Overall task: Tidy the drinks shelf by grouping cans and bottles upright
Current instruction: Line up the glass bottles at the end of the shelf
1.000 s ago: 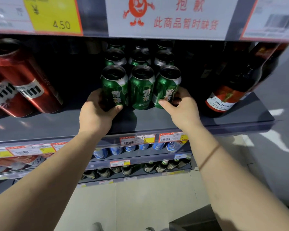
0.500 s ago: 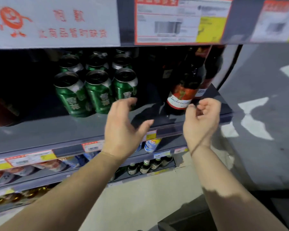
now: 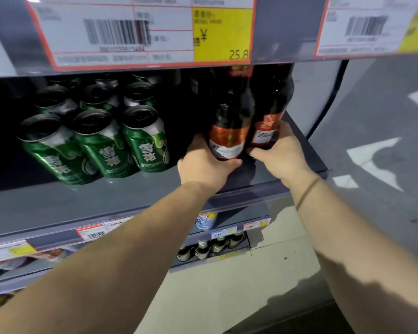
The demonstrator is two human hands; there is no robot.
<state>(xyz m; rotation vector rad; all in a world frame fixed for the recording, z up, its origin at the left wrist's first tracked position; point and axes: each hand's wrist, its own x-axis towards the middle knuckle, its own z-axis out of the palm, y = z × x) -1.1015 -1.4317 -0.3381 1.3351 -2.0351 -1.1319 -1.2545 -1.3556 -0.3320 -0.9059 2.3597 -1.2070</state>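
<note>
Two dark beer bottles with red labels stand side by side at the right end of the grey shelf (image 3: 130, 198). My left hand (image 3: 203, 165) grips the base of the left bottle (image 3: 229, 131). My right hand (image 3: 280, 153) grips the base of the right bottle (image 3: 268, 126). Both bottles look roughly upright, leaning slightly. To their left several green cans (image 3: 145, 141) stand upright in rows, apart from the bottles.
The shelf above carries price tags (image 3: 150, 32) right over the bottle necks. The shelf's right end panel (image 3: 321, 92) is close to the right bottle. Lower shelves hold more bottles (image 3: 203, 247) and a blue can (image 3: 205, 220). Grey floor lies to the right.
Both hands left the green cans, moved right along the shelf and now hold the two red-labelled bottles. The view has shifted right too.
</note>
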